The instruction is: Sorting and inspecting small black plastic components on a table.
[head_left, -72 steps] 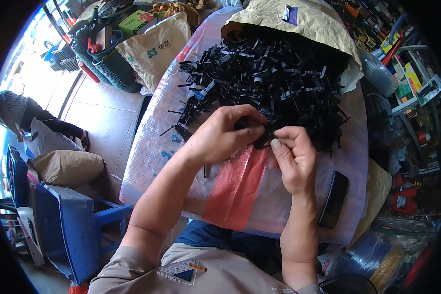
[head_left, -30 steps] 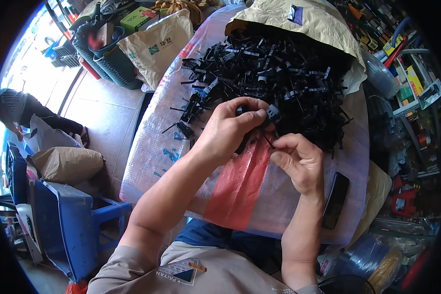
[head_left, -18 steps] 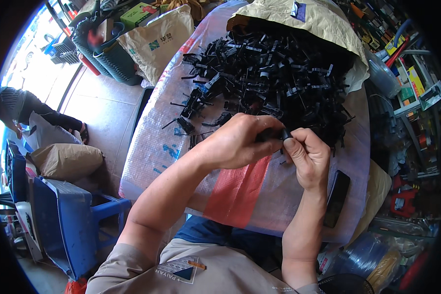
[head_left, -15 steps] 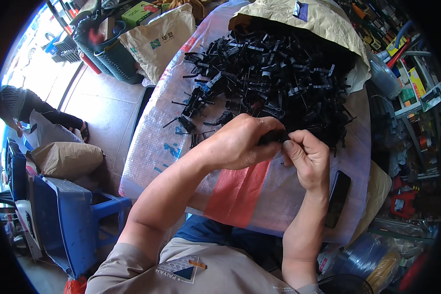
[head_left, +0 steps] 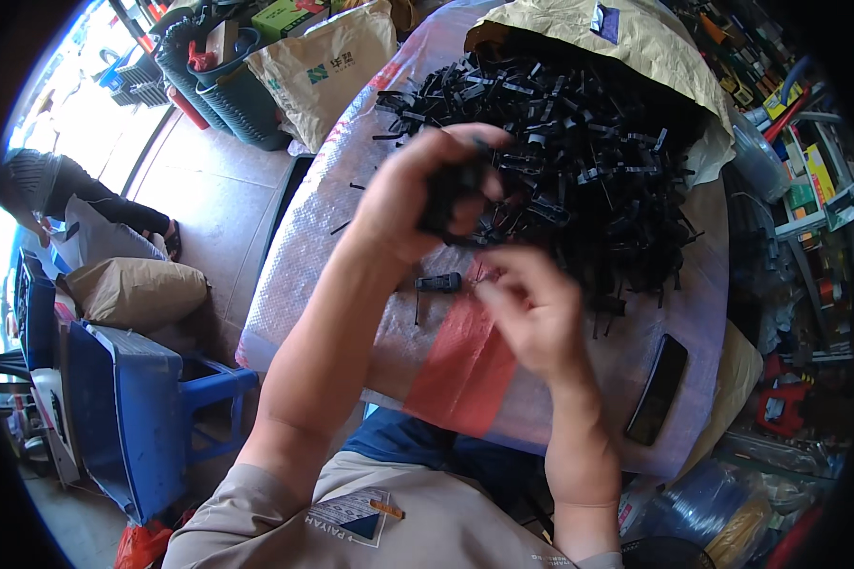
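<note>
My left hand (head_left: 417,194) is raised over the left part of a heap of small black plastic parts (head_left: 579,161) with thin metal-looking pins. Its fingers curl round a bunch of black plastic parts (head_left: 451,194); blur hides how many. Lower and to the right is my right hand (head_left: 536,313), fingers bent and smeared by motion, so whether anything sits between them is unclear. Just left of its fingertips one black plastic part (head_left: 438,283) lies apart from the heap, its pin pointing toward me. The heap rests on a white woven sack (head_left: 351,313) with a red band.
A paper sack (head_left: 626,38) stands open behind the heap. A black phone (head_left: 657,391) lies at the sack's right edge. To the left are a blue plastic stool (head_left: 133,417), a brown bag (head_left: 142,292) and a person's leg (head_left: 104,204). Stocked shelves (head_left: 816,190) line the right.
My hands have come apart. The left has moved up and left with black parts in it; the right has shifted left and slightly down. The view has tilted slightly.
</note>
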The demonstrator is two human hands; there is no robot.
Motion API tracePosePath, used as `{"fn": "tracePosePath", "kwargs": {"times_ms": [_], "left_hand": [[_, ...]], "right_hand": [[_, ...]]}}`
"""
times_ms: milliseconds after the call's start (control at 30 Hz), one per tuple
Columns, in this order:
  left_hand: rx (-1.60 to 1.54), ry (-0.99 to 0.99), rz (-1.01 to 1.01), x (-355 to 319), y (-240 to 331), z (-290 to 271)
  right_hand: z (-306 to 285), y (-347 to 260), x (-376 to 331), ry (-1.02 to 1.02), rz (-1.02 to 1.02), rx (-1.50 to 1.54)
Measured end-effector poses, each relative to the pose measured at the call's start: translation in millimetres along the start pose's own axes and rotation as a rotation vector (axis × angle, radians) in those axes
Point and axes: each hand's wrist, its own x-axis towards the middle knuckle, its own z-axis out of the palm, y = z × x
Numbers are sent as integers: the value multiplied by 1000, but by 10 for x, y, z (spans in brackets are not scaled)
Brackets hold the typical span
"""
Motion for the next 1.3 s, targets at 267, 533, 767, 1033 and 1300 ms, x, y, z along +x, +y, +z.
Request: {"fn": "tracePosePath", "kwargs": {"times_ms": [267,533,767,1033,1300], "left_hand": [[-272,269,159,-64,311,-384],[1179,1258,856,-192,858,-859],[878,224,216,-158,344,-190],[1314,-369,458,-85,-92,210],[1417,-310,711,-80,-423,444]], "right_hand": [[194,40,56,-64,-379,-215],[19,-152,31,12,-234,-157],[-164,42,22,273,-9,410],[-230,-26,125,410,184,561],[-326,-24,90,341,160,682]]}}
